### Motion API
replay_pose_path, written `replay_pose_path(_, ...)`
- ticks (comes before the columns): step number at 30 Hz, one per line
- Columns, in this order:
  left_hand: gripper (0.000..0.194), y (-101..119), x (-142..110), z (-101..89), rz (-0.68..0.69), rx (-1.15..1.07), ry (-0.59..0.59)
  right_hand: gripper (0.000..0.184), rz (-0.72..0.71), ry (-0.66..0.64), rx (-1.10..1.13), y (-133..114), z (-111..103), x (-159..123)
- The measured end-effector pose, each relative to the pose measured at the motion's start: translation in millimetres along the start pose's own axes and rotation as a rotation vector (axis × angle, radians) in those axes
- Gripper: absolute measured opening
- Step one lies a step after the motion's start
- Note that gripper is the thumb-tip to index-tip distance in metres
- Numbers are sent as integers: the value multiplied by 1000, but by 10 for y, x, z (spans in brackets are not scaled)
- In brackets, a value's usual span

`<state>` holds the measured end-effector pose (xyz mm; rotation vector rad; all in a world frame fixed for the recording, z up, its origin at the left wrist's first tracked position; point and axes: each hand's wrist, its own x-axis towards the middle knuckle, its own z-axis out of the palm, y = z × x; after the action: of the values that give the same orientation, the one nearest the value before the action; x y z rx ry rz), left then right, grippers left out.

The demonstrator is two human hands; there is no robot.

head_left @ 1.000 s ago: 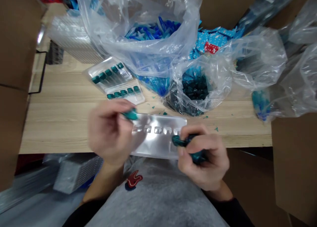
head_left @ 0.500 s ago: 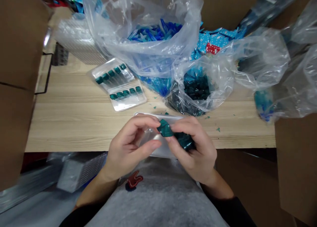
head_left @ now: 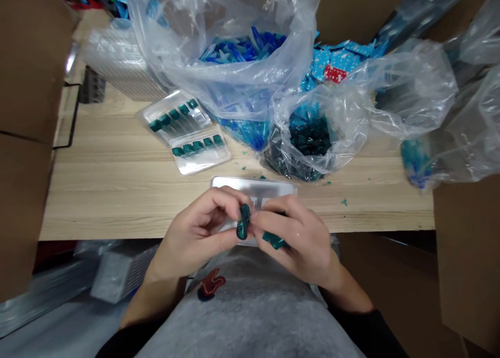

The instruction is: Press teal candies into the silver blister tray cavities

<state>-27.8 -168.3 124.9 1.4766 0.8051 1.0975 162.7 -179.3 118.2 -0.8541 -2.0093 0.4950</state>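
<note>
My left hand (head_left: 195,233) and my right hand (head_left: 297,243) meet low in the picture, just above my lap. Between their fingertips stands a small teal foil piece (head_left: 244,221), upright and pinched by my left fingers, with my right fingers against it. A second teal foil piece (head_left: 274,239) sticks out under my right fingers. Beneath both hands lies a clear plastic blister tray (head_left: 253,186), mostly hidden by them. Its cavities are hard to make out.
On the wooden table (head_left: 117,201), a clear tray (head_left: 183,131) holds rows of teal pieces. Behind it stand a plastic bag of blue pieces (head_left: 242,50) and a bag of dark teal pieces (head_left: 308,136). Cardboard panels (head_left: 23,61) flank the table, and teal scraps lie about.
My hands have come together over the tray from their earlier spread positions. The teal foil has gone from a larger bunch to an upright small piece with a second piece below it.
</note>
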Motion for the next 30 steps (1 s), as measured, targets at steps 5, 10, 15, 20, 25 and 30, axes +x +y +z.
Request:
replay_pose_path(5, 22, 28, -8, -60, -30, 17, -91, 16, -65, -64, -80, 24, -47, 12)
replay_pose_path(10, 19, -2, -46, -82, -130, -3, -149, 28, -62, -260, -154, 34, -173, 72)
replay_pose_path(15, 20, 2, -71, -110, -146, -5, -154, 29, -87, -265, -98, 54, -193, 89)
replay_pose_path(20, 12, 2, -49, -125, -128, 100, -209, 33, -73, -290, -90, 54, -196, 106)
replay_pose_path(25, 13, -50, -61, -110, -151, -63, -170, 32, -85, -350, -19, 77, -212, 130)
replay_pose_path(30, 16, -167, -95, 27, -180, -352, -76, 26, -127, -229, 97, 139, -164, 127)
